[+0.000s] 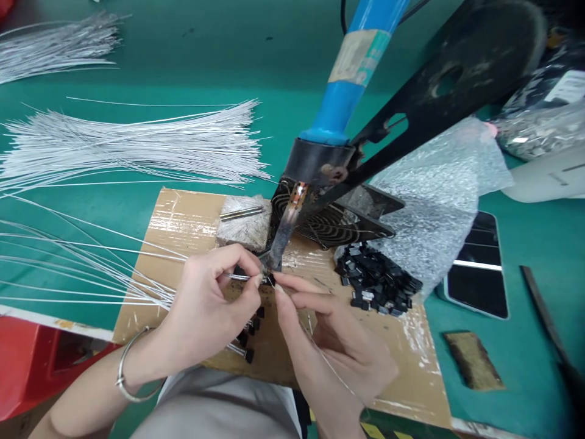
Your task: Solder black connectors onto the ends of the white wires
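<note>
A blue-handled soldering iron (335, 107) is held tilted in a black bracket (434, 91), its tip pointing down at my fingers. My left hand (212, 311) is closed in a pinch just left of the tip, on a thin grey-white wire (237, 277); the wire's end is mostly hidden by my fingertips. My right hand (336, 341) pinches a thin strand of solder wire (336, 373) between thumb and forefinger, close under the tip. The strand runs back over the hand toward the wrist. Below the left hand, several wires with black connectors (248, 355) lie on the cardboard (406, 366).
A pile of black connectors (379, 280) lies at right beside bubble wrap (429, 201). Behind the iron stands a black fan (331, 228). White wire bundles (137, 146) lie at left. A phone (478, 268), a brown sponge (474, 361) and a wrapped block (242, 228) are also there.
</note>
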The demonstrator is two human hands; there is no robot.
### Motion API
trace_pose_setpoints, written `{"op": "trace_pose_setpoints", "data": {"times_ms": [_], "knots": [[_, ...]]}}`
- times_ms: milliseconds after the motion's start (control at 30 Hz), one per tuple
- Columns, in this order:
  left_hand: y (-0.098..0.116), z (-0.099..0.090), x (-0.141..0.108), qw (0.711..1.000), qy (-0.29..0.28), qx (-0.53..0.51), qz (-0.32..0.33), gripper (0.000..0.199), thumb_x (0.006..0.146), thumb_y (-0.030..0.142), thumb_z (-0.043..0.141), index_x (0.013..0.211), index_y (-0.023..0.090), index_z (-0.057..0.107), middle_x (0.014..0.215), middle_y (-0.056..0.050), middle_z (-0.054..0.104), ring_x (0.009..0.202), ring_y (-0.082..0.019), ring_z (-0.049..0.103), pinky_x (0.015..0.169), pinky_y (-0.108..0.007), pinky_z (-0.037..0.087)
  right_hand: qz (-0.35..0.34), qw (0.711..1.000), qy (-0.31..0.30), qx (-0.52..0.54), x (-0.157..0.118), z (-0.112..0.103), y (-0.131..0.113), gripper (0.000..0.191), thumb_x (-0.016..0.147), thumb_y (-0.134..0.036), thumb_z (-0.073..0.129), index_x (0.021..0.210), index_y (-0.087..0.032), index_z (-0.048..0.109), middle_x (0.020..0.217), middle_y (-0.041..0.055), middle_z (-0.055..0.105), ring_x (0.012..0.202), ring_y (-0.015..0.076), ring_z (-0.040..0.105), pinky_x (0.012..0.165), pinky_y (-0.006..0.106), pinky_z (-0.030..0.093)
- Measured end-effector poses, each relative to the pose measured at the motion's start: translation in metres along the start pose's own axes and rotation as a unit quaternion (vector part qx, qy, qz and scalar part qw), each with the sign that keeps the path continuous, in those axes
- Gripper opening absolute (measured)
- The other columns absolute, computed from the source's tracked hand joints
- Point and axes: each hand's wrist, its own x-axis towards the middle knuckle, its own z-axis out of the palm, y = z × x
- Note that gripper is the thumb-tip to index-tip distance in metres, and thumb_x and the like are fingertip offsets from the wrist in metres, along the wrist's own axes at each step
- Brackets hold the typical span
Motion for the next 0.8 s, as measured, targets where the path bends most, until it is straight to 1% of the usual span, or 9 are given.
{"op": "trace_pose_setpoints", "data": {"times_ms": [233, 533, 667, 800], "knots": [[0.001, -0.0008, -0.0002, 1.0, 0.001, 0.001, 0.004, 0.012, 0.084, 0.02, 0.059, 0.075, 0.018, 0.067, 0.085, -0.011, 0.079, 0.071, -0.02, 0.07, 0.051, -0.028, 0.035, -0.003, 1.0, -0.009, 0.001, -0.002, -0.0012, 0.0024, 0.022, 0.086, -0.002, 0.079, 0.091, -0.023, 0.076, 0.102, 0.002, 0.085, 0.093, 0.0189, 0.084, 0.091, 0.029, 0.067], [0.0, -0.0006, 0.0004, 1.0, -0.001, 0.005, -0.003, 0.012, 0.084, 0.021, 0.059, 0.076, 0.018, 0.066, 0.087, -0.01, 0.079, 0.072, -0.02, 0.069, 0.052, -0.028, 0.036, -0.005, 1.0, -0.01, -0.001, -0.0018, -0.0012, 0.0033, 0.019, 0.088, -0.005, 0.079, 0.09, -0.023, 0.075, 0.103, 0.0038, 0.085, 0.092, 0.0196, 0.084, 0.089, 0.03, 0.068], [0.0, 0.0004, 0.0021, 1.0, -0.004, 0.005, -0.008, 0.011, 0.084, 0.02, 0.058, 0.075, 0.018, 0.065, 0.086, -0.009, 0.078, 0.072, -0.019, 0.069, 0.052, -0.027, 0.037, 0.01, 1.0, -0.014, 0.0, -0.0015, -0.0016, 0.0022, 0.019, 0.088, -0.004, 0.078, 0.089, -0.023, 0.074, 0.105, 0.004, 0.085, 0.095, 0.019, 0.083, 0.089, 0.029, 0.067], [-0.0022, 0.0008, 0.0014, 1.0, -0.006, -0.01, -0.018, 0.01, 0.084, 0.02, 0.06, 0.075, 0.019, 0.065, 0.086, -0.009, 0.078, 0.075, -0.02, 0.07, 0.054, -0.027, 0.041, 0.022, 1.0, -0.013, 0.007, -0.0018, -0.0007, 0.0004, 0.019, 0.089, -0.005, 0.078, 0.088, -0.023, 0.073, 0.104, 0.0045, 0.085, 0.093, 0.0198, 0.083, 0.087, 0.031, 0.067]]}}
